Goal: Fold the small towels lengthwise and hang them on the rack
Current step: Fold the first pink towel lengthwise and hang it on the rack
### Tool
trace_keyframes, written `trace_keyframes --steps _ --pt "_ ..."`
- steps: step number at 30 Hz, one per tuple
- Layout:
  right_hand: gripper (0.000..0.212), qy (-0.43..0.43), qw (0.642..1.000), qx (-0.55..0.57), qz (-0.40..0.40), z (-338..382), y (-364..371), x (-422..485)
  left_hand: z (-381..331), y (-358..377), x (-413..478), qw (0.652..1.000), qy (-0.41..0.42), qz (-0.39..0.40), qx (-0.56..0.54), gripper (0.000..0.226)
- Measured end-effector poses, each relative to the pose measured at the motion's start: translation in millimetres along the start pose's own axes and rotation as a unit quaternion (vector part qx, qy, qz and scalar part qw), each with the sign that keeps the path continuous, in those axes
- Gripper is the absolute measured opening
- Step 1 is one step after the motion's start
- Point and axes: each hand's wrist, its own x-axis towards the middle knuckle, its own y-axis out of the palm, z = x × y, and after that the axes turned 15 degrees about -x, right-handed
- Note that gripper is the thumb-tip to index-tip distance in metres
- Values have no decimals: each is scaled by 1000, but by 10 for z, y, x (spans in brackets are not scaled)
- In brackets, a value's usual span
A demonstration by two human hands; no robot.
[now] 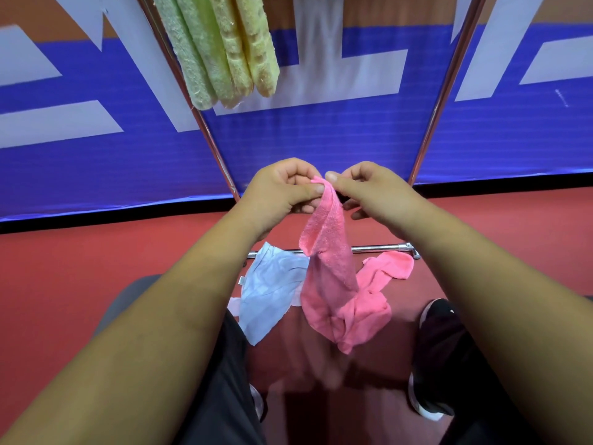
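In the middle of the frame a pink towel (327, 252) is held up by its top edge, and it hangs down twisted and only half doubled. The left hand (282, 191) is curled, and the edge is pinched between its thumb and forefinger; the right hand (369, 187) pinches the same edge just beside it, with its lower fingers more loose. The two grips almost touch. It is judged that the folding step is in hand: the long edges are being brought together, but the fold is not yet neat. At the upper left, green and yellow towels (224, 53) are already hung on the rack (442, 91). Below the hands, on the red floor (96, 252), a light blue cloth (272, 290) and a second pink towel (382, 274) are seen lying crumpled near the low bar (378, 248) of the rack. For the next move, the lower part should probably be shaken straight and the edges matched. Then the towel can be lifted to the upper bar, which is outside the frame, beside the ones already hung.
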Motion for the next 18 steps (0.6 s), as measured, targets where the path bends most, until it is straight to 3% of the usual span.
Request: trace_keyframes --steps 5,10,15,18 --pt "48 -18 999 36 3 93 39 -25 -19 29 -3 993 58 -28 98 15" --pt "19 -30 999 9 -9 78 43 -23 4 13 15 988 82 -49 125 17" --pt "9 -26 990 -132 -34 -9 127 2 14 9 42 989 78 -70 108 14" --pt "12 11 963 -265 -50 -90 166 33 -10 -2 52 988 84 -81 98 13"
